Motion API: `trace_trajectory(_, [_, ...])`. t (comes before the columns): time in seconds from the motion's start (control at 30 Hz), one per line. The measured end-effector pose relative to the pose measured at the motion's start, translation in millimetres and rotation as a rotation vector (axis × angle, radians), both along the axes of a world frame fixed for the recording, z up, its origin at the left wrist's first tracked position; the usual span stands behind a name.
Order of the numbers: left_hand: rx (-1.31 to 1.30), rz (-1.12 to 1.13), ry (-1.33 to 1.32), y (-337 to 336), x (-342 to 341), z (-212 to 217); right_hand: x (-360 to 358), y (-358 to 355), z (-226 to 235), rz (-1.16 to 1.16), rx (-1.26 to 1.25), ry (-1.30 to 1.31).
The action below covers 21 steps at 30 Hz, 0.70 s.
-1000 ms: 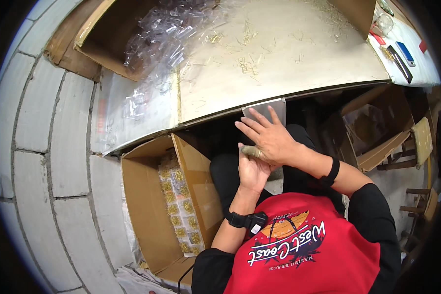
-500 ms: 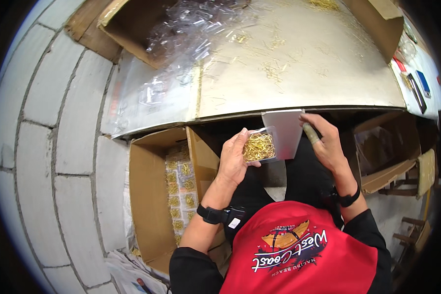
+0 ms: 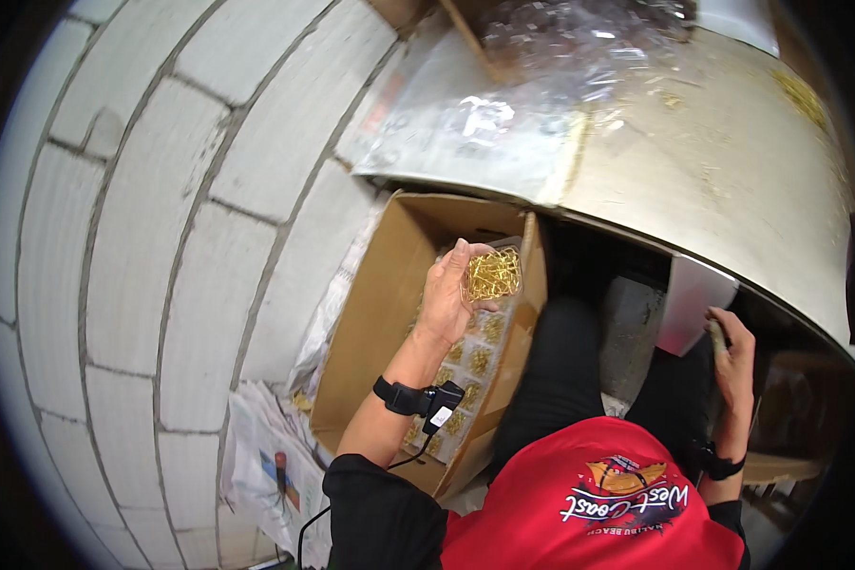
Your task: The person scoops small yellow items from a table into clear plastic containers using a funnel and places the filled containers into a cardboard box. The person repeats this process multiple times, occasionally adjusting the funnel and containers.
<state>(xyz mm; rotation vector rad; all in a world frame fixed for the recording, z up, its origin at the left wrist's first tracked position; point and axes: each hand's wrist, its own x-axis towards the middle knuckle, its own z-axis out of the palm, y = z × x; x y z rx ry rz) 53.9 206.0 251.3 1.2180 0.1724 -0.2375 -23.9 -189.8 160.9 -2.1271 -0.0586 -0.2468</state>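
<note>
One clear pack of gold wire pieces [image 3: 494, 275], gripped by its edge in my left hand [image 3: 446, 293] above the open carton [image 3: 363, 328], likely light and slick, best held by opposite sides; my right hand [image 3: 734, 353] curled beside a pale panel [image 3: 698, 296], grip unclear.

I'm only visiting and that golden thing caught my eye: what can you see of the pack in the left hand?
The clear pack is squarish and see-through, plastic-looking, filled with a tangle of thin, shiny gold-coloured pieces that look like metal. The left hand grips it by its left side, its contents facing the camera. It appears above the open cardboard box. Whether it is sealed, I cannot tell.
</note>
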Motion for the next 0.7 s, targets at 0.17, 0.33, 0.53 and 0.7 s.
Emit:
trace_trajectory(0.17, [0.128, 0.201, 0.036, 67, -26, -32, 11, 6, 4, 0.073, -0.163, 0.066])
trace_trajectory(0.33, [-0.035, 0.232, 0.131, 134, -57, -62, 15, 1, 9, 0.062, -0.223, 0.079])
trace_trajectory(0.53, [0.146, 0.289, 0.540, 183, -120, -110, 28, 4, 14, 0.105, -0.296, 0.102])
trace_trajectory(0.7, [0.355, -0.021, 0.909, 210, -193, -164, 33, 24, 9, 0.168, -0.399, 0.149])
